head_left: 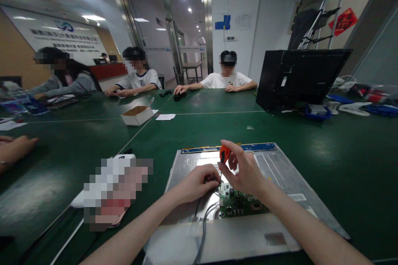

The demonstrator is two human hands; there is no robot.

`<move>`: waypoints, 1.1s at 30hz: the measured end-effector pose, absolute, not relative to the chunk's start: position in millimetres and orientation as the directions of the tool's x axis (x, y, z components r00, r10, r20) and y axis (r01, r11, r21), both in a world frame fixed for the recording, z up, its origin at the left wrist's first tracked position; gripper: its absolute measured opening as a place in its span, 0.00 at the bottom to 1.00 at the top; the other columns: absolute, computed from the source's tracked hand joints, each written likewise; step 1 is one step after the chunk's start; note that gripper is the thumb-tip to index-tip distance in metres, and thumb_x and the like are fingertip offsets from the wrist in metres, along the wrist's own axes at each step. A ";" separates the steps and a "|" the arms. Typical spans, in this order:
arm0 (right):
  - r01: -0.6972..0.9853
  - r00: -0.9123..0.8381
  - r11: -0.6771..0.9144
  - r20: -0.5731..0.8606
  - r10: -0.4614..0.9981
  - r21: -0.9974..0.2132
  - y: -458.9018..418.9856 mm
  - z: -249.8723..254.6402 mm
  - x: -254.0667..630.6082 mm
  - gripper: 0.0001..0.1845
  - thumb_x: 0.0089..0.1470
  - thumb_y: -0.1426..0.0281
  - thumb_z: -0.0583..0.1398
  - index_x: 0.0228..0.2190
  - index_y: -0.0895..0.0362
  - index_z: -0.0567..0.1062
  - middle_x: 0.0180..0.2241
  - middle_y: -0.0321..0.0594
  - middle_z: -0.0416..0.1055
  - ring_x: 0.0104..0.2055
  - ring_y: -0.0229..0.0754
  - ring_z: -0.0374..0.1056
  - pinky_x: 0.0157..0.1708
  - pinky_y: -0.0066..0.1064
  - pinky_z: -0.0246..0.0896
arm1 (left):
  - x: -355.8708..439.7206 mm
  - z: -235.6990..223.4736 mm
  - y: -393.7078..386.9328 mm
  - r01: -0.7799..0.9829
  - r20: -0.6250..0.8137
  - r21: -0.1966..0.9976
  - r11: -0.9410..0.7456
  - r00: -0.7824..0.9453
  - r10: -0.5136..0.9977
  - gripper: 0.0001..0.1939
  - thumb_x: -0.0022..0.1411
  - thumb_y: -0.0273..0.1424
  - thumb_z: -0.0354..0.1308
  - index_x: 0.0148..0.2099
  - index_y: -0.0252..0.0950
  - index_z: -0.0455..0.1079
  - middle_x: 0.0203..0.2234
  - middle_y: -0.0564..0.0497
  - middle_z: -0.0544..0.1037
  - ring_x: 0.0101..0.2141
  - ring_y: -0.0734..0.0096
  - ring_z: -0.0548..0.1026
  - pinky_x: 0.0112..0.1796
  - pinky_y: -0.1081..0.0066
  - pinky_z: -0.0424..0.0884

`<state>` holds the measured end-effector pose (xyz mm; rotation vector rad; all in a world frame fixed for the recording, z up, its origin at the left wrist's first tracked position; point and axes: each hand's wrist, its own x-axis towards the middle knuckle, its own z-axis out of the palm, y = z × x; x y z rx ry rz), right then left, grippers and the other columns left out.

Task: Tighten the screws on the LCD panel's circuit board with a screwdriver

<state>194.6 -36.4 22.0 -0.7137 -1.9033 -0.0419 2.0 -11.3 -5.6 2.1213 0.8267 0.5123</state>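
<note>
On my feed the white label [297, 197] right of the right forearm is too small to read. I see the right hand [245, 174] with fingers bent around an orange-and-black screwdriver [224, 154], its long axis near upright, tip down by the green circuit board [236, 205] below that hand. The left hand [200, 180] curls beside the tip, fingertips drawn together; whether they grip anything, I can't tell.

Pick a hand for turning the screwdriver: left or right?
Right, I'd judge: the right hand grips the orange screwdriver by its handle, shaft down toward the edge of the circuit board. The left hand is low by the tip, probably better for steadying.
</note>
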 end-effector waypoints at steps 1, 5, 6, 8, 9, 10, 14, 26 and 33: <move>0.499 -0.265 0.819 0.850 0.455 -0.283 -36.2 22.2 194.7 0.27 0.61 0.71 0.55 0.60 0.52 0.56 0.30 0.33 0.70 0.20 0.33 0.62 0.19 0.25 0.58 | 2.2 -5.2 -11.6 0.386 0.086 0.790 -0.476 0.700 0.709 0.04 0.59 0.24 0.56 0.37 0.35 0.71 0.30 0.52 0.75 0.32 0.69 0.71 0.36 0.71 0.68; 0.502 -0.269 0.818 0.849 0.455 -0.280 -36.0 22.0 195.4 0.25 0.62 0.70 0.56 0.58 0.52 0.57 0.28 0.31 0.68 0.20 0.33 0.60 0.19 0.26 0.57 | 2.6 -4.6 -11.6 0.387 0.089 0.794 -0.468 0.689 0.720 0.03 0.59 0.24 0.57 0.36 0.35 0.71 0.30 0.52 0.75 0.32 0.69 0.71 0.35 0.71 0.68; 0.499 -0.271 0.819 0.846 0.459 -0.284 -36.0 21.5 195.6 0.26 0.62 0.70 0.56 0.59 0.52 0.56 0.28 0.32 0.69 0.20 0.33 0.61 0.19 0.26 0.57 | 2.6 -4.6 -11.5 0.384 0.085 0.797 -0.466 0.692 0.717 0.02 0.60 0.25 0.57 0.36 0.35 0.71 0.30 0.52 0.75 0.32 0.68 0.72 0.36 0.70 0.68; 0.489 -0.281 0.820 0.837 0.470 -0.296 -36.4 20.5 195.8 0.27 0.61 0.71 0.55 0.60 0.53 0.56 0.29 0.34 0.70 0.21 0.34 0.64 0.19 0.26 0.58 | 2.6 -4.8 -11.3 0.374 0.082 0.803 -0.464 0.702 0.708 0.03 0.60 0.25 0.57 0.36 0.35 0.71 0.31 0.52 0.75 0.33 0.68 0.72 0.36 0.70 0.69; 0.486 -0.287 0.820 0.831 0.477 -0.303 -36.7 20.0 195.8 0.28 0.61 0.72 0.54 0.61 0.54 0.55 0.29 0.34 0.70 0.22 0.35 0.65 0.19 0.26 0.58 | 2.6 -5.0 -11.2 0.369 0.083 0.805 -0.466 0.707 0.703 0.03 0.61 0.25 0.56 0.37 0.35 0.71 0.31 0.52 0.75 0.33 0.68 0.72 0.36 0.70 0.69; 0.483 -0.290 0.819 0.826 0.483 -0.309 -37.0 19.7 195.7 0.29 0.60 0.73 0.54 0.61 0.54 0.54 0.29 0.34 0.70 0.23 0.35 0.66 0.19 0.26 0.58 | 2.7 -5.1 -11.3 0.364 0.084 0.805 -0.469 0.712 0.697 0.04 0.61 0.25 0.56 0.38 0.34 0.72 0.31 0.51 0.76 0.33 0.68 0.72 0.37 0.69 0.69; 0.497 -0.271 0.812 0.833 0.481 -0.307 -37.3 19.9 194.8 0.29 0.59 0.73 0.54 0.61 0.54 0.55 0.28 0.33 0.69 0.22 0.35 0.65 0.20 0.26 0.59 | 2.5 -5.2 -11.7 0.368 0.085 0.796 -0.480 0.717 0.692 0.05 0.61 0.24 0.56 0.39 0.34 0.72 0.32 0.51 0.76 0.34 0.68 0.72 0.37 0.69 0.68; 0.507 -0.293 0.816 0.835 0.466 -0.277 -37.0 21.0 195.5 0.28 0.60 0.71 0.55 0.60 0.53 0.55 0.29 0.33 0.69 0.22 0.35 0.63 0.19 0.26 0.57 | 2.2 -5.0 -10.7 0.376 0.068 0.808 -0.454 0.706 0.705 0.03 0.61 0.25 0.57 0.38 0.35 0.71 0.32 0.52 0.75 0.33 0.68 0.72 0.37 0.70 0.69; 0.487 -0.286 0.815 0.825 0.487 -0.312 -36.6 18.3 195.4 0.31 0.59 0.74 0.54 0.63 0.54 0.53 0.29 0.34 0.70 0.22 0.35 0.65 0.19 0.26 0.58 | 2.8 -4.0 -10.5 0.387 0.067 0.787 -0.481 0.721 0.690 0.04 0.61 0.25 0.56 0.38 0.35 0.72 0.32 0.52 0.76 0.33 0.68 0.72 0.37 0.69 0.69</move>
